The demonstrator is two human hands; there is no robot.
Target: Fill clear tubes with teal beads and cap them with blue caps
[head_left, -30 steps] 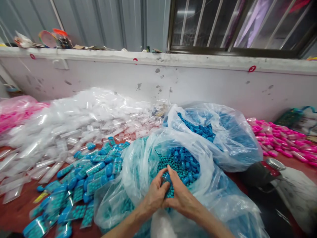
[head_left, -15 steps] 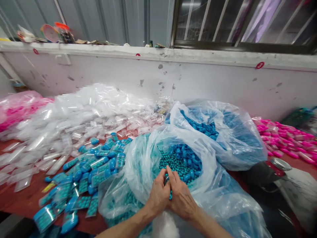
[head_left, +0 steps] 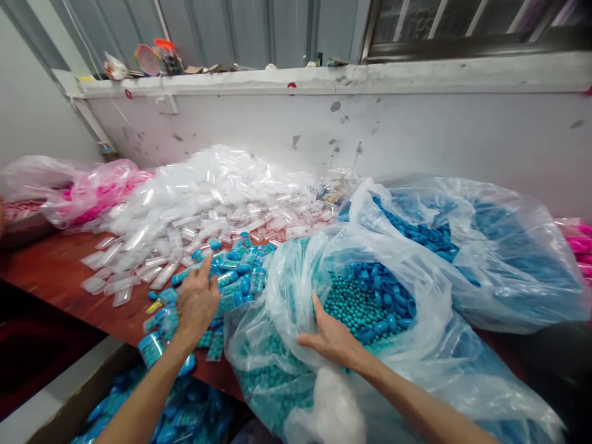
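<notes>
My left hand (head_left: 198, 302) is over the pile of filled clear cases with blue caps (head_left: 231, 277), its fingers apart and nothing seen in them. At the near rim of an open plastic bag (head_left: 296, 308), my right hand (head_left: 330, 333) is spread with thumb and fingers apart, holding nothing visible. Inside that bag lie small teal beads (head_left: 354, 302) and blue caps (head_left: 383, 290). Both palms are turned away or partly hidden.
Empty clear cases (head_left: 208, 191) form a heap behind. A second bag (head_left: 509, 246) of blue pieces stands at right. Pink pieces sit in a bag (head_left: 102, 191) at left. Below the red table (head_left: 60, 262), a box (head_left: 69, 401) holds filled cases.
My hands, together over the beads before, have parted; the left moved left to the filled cases and the right opened by the bag's rim. The view has turned left.
</notes>
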